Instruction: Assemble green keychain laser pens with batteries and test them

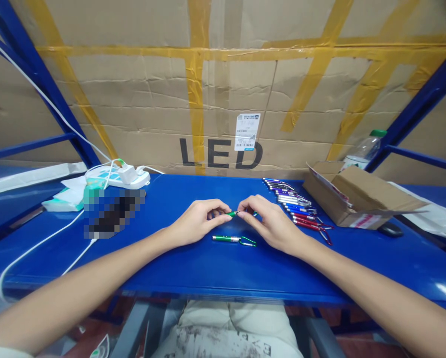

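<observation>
A slim green keychain flashlight (232, 214) is held level just above the blue table, its two ends in my fingertips. My left hand (197, 220) pinches its left end between thumb and fingers. On the other end, my right hand (271, 221) is closed in a pinch too, and a bit of the clip shows behind its thumb. Most of the flashlight's body is hidden by my fingers. Just below my hands lies a second green keychain flashlight (226, 239), its green carabiner clip (247, 241) pointing right.
Right of my hands, several keychain flashlights (295, 204) lie in a row, grouped by colour. Beyond them stand an open cardboard box (368, 196), a dark mouse-like object (390, 229) and a bottle (367, 146). At left are a power strip (133, 176), tissue pack (68, 196) and white cable (36, 243).
</observation>
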A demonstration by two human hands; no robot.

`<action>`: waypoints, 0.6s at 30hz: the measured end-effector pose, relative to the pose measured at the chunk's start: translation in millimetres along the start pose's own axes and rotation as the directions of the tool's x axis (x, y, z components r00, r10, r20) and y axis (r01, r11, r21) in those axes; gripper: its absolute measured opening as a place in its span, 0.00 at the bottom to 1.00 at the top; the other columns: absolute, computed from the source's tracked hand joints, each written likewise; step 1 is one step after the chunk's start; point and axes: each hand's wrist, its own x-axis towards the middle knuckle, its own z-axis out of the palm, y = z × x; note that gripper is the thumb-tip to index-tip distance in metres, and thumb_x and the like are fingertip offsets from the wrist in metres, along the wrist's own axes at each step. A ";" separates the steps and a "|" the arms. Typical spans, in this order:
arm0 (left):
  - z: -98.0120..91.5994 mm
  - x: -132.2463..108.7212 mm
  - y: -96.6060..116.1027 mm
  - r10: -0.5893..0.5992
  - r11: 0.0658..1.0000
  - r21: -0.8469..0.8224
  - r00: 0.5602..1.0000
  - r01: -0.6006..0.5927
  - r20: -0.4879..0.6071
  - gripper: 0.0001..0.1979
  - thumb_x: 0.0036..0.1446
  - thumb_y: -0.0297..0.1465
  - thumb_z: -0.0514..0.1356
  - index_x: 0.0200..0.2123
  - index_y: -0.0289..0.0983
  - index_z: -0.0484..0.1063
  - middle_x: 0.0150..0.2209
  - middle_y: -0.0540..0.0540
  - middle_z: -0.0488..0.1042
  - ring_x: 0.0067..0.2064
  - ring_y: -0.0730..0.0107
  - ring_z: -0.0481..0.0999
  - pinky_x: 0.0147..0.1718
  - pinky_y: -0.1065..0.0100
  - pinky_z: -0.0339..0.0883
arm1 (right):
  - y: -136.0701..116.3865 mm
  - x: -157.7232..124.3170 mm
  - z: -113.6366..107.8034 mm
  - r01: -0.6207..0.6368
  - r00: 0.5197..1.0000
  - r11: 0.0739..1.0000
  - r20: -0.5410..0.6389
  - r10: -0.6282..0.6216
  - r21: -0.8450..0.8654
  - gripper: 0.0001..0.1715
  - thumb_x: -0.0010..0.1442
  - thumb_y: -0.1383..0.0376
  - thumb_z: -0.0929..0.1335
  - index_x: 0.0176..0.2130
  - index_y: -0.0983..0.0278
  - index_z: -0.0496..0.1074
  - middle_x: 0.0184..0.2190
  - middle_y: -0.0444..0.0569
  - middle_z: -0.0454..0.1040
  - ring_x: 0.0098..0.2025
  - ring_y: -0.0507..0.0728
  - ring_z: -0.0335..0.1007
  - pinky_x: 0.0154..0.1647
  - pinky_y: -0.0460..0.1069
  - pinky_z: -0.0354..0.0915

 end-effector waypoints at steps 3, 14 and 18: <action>0.2 -0.3 -1.2 0.027 0.999 0.027 1.000 -0.026 -0.012 0.11 0.69 0.39 0.66 0.46 0.37 0.80 0.39 0.48 0.81 0.37 0.68 0.75 0.37 0.68 0.68 | -0.1 -0.8 -0.4 0.053 0.998 0.998 0.018 -0.052 -0.041 0.05 0.78 0.65 0.65 0.46 0.60 0.71 0.42 0.51 0.78 0.43 0.59 0.69 0.46 0.53 0.66; -5.8 -4.4 -4.2 0.356 0.892 0.293 0.934 -0.344 0.014 0.09 0.76 0.35 0.59 0.49 0.37 0.76 0.45 0.44 0.81 0.45 0.64 0.80 0.45 0.65 0.73 | 1.4 1.5 6.5 -0.294 0.955 0.879 0.149 0.256 0.375 0.13 0.73 0.55 0.70 0.41 0.62 0.76 0.35 0.46 0.78 0.37 0.56 0.70 0.40 0.51 0.65; -7.2 -5.4 -2.5 0.517 0.716 0.514 0.853 -0.473 0.065 0.09 0.77 0.33 0.57 0.50 0.35 0.75 0.43 0.42 0.81 0.43 0.63 0.81 0.43 0.64 0.74 | 1.6 4.8 6.9 -0.421 0.907 0.717 0.260 0.331 0.555 0.18 0.67 0.50 0.74 0.39 0.63 0.77 0.33 0.47 0.81 0.32 0.54 0.68 0.34 0.50 0.64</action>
